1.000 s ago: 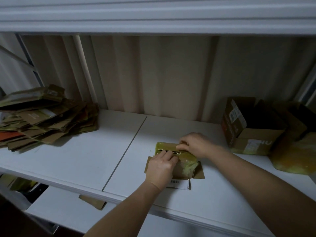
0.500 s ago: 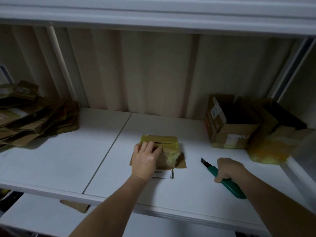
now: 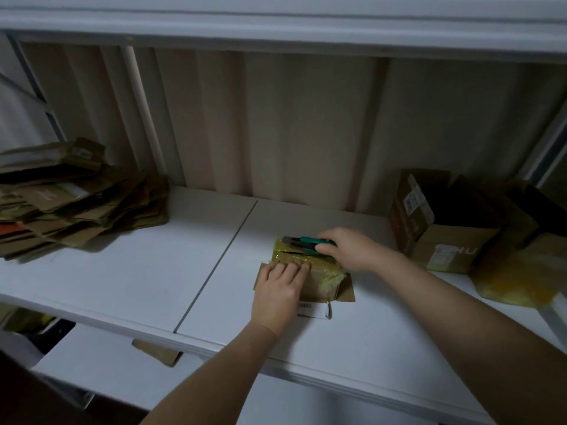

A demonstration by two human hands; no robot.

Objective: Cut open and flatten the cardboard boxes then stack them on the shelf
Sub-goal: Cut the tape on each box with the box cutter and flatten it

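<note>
A small cardboard box (image 3: 322,276) wrapped in yellowish tape lies on the white shelf (image 3: 138,280), with a white barcode label at its near edge. My left hand (image 3: 280,291) presses flat on the box's near left part, fingers straight. My right hand (image 3: 346,248) grips a green utility knife (image 3: 306,240) whose blade end points left along the box's far top edge, where a slit shows in the tape.
A pile of flattened cardboard (image 3: 73,200) lies at the shelf's left end. An open brown box (image 3: 441,219) and another taped box (image 3: 521,268) stand at the right. A lower shelf holds a cardboard scrap (image 3: 158,352). A curtain hangs behind.
My right hand, which held the knife on the shelf right of the box half a second ago, has brought it to the box's far edge. My left hand stays on the box.
</note>
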